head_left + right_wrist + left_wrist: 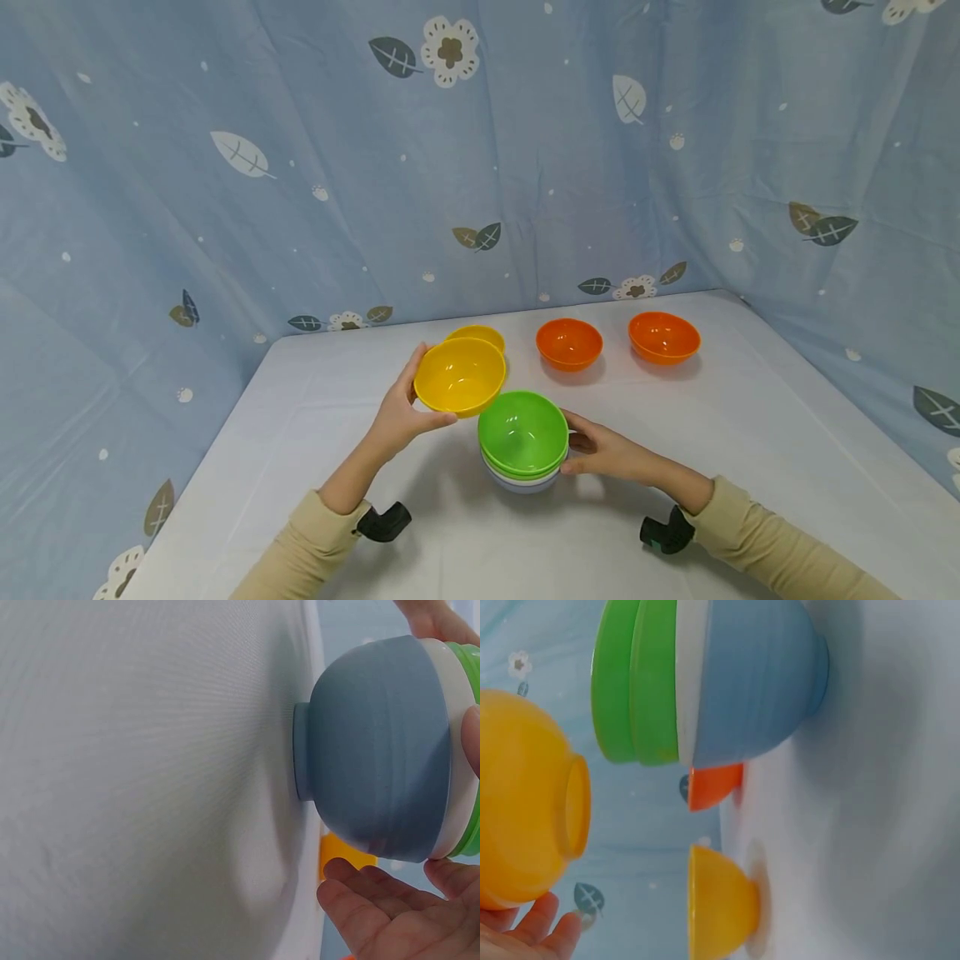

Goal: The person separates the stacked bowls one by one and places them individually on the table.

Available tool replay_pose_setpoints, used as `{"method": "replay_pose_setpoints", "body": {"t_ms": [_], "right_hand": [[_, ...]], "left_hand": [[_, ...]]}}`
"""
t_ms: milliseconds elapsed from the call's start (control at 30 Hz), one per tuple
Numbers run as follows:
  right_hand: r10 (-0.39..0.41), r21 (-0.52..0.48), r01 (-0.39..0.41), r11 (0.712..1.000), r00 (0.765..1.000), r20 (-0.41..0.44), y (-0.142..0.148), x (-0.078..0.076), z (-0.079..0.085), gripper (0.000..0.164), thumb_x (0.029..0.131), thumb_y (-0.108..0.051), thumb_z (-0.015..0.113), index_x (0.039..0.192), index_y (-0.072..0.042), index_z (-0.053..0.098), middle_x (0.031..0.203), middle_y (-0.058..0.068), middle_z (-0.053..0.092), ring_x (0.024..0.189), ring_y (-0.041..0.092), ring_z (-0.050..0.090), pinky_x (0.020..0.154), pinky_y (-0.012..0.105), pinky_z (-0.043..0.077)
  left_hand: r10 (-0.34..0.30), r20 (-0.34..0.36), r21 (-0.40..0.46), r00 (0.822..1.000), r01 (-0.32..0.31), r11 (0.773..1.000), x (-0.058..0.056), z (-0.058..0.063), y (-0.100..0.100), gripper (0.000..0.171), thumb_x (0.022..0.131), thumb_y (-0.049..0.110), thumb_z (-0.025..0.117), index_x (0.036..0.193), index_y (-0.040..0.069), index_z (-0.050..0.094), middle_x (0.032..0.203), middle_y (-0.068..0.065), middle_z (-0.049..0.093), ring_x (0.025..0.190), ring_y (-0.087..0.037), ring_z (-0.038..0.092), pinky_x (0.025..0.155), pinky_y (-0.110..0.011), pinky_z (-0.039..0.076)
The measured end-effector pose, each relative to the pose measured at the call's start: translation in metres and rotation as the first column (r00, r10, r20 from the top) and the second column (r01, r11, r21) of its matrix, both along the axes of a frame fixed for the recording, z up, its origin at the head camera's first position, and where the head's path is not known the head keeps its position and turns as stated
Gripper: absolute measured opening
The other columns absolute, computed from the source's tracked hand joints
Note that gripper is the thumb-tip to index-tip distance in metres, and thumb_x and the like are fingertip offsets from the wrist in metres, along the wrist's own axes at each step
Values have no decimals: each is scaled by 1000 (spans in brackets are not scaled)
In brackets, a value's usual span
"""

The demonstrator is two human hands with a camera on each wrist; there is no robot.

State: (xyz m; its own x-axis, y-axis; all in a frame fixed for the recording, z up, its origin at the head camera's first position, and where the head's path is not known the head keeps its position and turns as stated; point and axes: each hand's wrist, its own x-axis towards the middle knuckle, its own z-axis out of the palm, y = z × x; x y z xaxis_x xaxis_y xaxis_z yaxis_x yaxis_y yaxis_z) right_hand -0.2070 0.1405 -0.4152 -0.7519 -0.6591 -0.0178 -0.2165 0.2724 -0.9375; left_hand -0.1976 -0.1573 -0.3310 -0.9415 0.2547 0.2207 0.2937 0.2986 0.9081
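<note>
My left hand point(401, 417) holds a yellow bowl point(459, 377) in the air, thumb at the near side and fingers around its left side. The bowl is tilted, its inside facing the head camera. Just right of it stands a stack: green bowls point(522, 433) on top, a white band below, and a blue bowl point(382, 750) at the bottom on the table. At the stack's right side my right hand point(611, 454) grips near the rims, thumb in front and fingers behind; its lower fingers stretch free of the stack in the right wrist view.
Behind the held bowl, another yellow bowl point(480, 335) sits on the white-covered table point(315, 417), partly hidden. Two orange bowls, one near the middle point(569, 344) and one farther right point(663, 337), stand toward the back. A blue patterned curtain point(480, 167) hangs behind the table.
</note>
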Motion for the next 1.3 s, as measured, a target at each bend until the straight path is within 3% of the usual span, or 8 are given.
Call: {"method": "replay_pose_setpoints", "body": {"t_ms": [433,1033,1300], "right_hand": [[12,-15,-12,1000,1000,-7,1,1,0,75,75,-19,61,133,-13,15,137,8,18,117,28,31,95,39,27],[17,-12,-17,1000,1000,7,2,-1,-3,76,75,-20,61,134,-14,14,137,7,18,117,26,31,95,37,28],[6,-15,-5,1000,1000,23,2,-1,-3,76,74,-20,62,134,-16,15,136,3,18,117,23,32,95,35,28]], "left_hand": [[65,16,16,998,-65,998,-13,-18,-24,96,63,20,72,134,21,7,136,7,19,113,-17,34,93,-38,31],[165,50,-29,985,-163,986,-18,-30,-51,99,63,28,71,135,21,4,137,3,16,114,-20,32,92,-38,31],[193,38,-25,981,-192,981,-18,-33,-61,98,64,26,70,135,17,3,138,2,12,117,-21,29,93,-38,31]]}}
